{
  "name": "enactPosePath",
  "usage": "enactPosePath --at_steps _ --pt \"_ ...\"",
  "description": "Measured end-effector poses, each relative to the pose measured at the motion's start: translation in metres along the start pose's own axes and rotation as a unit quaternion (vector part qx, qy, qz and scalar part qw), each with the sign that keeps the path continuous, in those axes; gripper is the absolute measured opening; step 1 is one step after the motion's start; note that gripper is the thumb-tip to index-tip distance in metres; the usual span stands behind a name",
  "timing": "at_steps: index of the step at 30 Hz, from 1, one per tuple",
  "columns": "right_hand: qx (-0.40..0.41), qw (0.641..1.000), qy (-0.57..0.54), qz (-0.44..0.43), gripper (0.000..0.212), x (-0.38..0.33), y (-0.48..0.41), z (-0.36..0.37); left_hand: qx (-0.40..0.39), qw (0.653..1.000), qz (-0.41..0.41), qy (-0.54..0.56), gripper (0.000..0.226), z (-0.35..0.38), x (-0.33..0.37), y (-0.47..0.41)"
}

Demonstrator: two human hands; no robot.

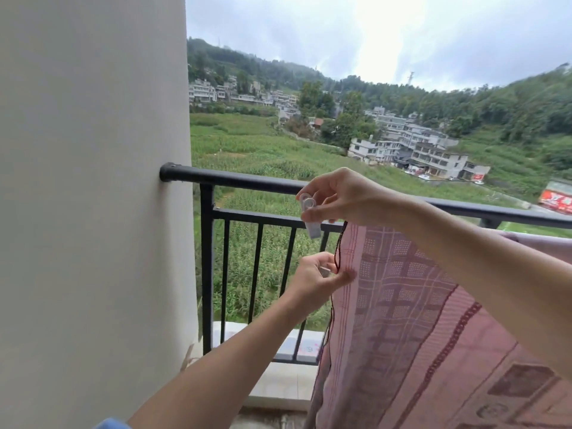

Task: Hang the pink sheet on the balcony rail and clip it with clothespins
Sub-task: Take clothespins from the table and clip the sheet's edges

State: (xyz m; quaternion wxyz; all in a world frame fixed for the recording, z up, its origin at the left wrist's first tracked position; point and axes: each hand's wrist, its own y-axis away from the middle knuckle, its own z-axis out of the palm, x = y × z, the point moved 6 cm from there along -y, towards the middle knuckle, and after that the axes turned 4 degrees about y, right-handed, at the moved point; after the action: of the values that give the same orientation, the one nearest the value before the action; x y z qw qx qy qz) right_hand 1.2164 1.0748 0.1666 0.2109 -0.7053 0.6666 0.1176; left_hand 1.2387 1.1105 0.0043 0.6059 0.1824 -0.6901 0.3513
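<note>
The pink sheet (418, 305) is draped over the balcony rail (235, 178) and hangs down on the near side, to the right of and below both hands. Its dark-stitched side edge falls straight down past the left hand's fingers (343, 278). The cloth looks thin, soft and light, with an open woven check, so it will likely fold and slide on the smooth round bar unless it is pinned. The hemmed edge, close under the bar, seems the firmest place to hold it.

The left hand (315, 280) pinches that edge, below the right hand. A small white piece (324, 271) shows against its fingers; whether that is another pin cannot be told.

The right hand (346, 196) is curled round a white clothespin (309, 215), held upright just in front of the bar and just left of the sheet's top corner. The pin looks like rigid, light plastic, best squeezed at its upper ends. It may be two pins together.

No basket or bag for pins is in view. A pale wall (93, 181) stands well left of both hands.
</note>
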Motion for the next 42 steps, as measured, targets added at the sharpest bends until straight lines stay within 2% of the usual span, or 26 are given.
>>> enactPosePath --at_steps 2,5,7,12,15,18,20,27,32,34,36,39,42 --pt "-0.020 1.000 0.017 0.011 0.040 0.003 0.001 0.006 -0.008 1.000 -0.017 -0.018 0.038 0.006 -0.008 0.004" --pt "-0.059 0.997 0.041 0.025 0.031 0.006 0.003 0.013 0.028 0.999 -0.017 0.019 0.020 0.003 -0.017 0.006" --pt "-0.076 0.995 0.061 0.031 0.023 0.006 0.005 0.015 0.042 0.998 -0.008 0.037 0.017 -0.002 -0.020 0.008" --pt "-0.091 0.984 0.146 0.042 0.025 0.010 0.008 0.023 0.053 0.998 0.003 0.033 0.019 -0.010 -0.022 0.011" --pt "-0.095 0.967 0.233 0.044 0.017 0.018 0.007 0.027 0.054 0.998 0.009 0.024 0.017 -0.011 -0.022 0.011" --pt "-0.093 0.953 0.286 0.038 0.027 0.022 0.007 0.028 0.059 0.998 0.010 0.027 0.013 -0.012 -0.022 0.011" --pt "-0.093 0.941 0.323 0.031 0.023 0.022 0.008 0.029 0.058 0.998 0.012 0.025 0.013 -0.012 -0.021 0.012" --pt "-0.136 0.908 0.394 0.034 0.022 0.028 0.013 0.035 0.063 0.996 0.005 0.058 0.018 -0.010 -0.022 0.014" --pt "-0.158 0.912 0.374 0.064 0.023 0.028 0.011 0.034 0.063 0.996 -0.001 0.070 0.012 -0.007 -0.023 0.017" --pt "-0.168 0.911 0.369 0.074 0.035 0.028 0.013 0.033 0.067 0.995 -0.002 0.074 0.011 -0.006 -0.023 0.018" --pt "-0.177 0.915 0.352 0.082 0.050 0.028 0.016 0.032 0.070 0.994 -0.015 0.079 0.020 -0.008 -0.026 0.019" --pt "-0.168 0.925 0.330 0.087 0.046 0.030 0.016 0.029 0.040 0.996 -0.042 0.065 0.037 -0.006 -0.037 0.023" --pt "-0.157 0.926 0.331 0.087 0.040 0.031 0.014 0.030 0.027 0.996 -0.059 0.063 0.033 -0.005 -0.049 0.028"
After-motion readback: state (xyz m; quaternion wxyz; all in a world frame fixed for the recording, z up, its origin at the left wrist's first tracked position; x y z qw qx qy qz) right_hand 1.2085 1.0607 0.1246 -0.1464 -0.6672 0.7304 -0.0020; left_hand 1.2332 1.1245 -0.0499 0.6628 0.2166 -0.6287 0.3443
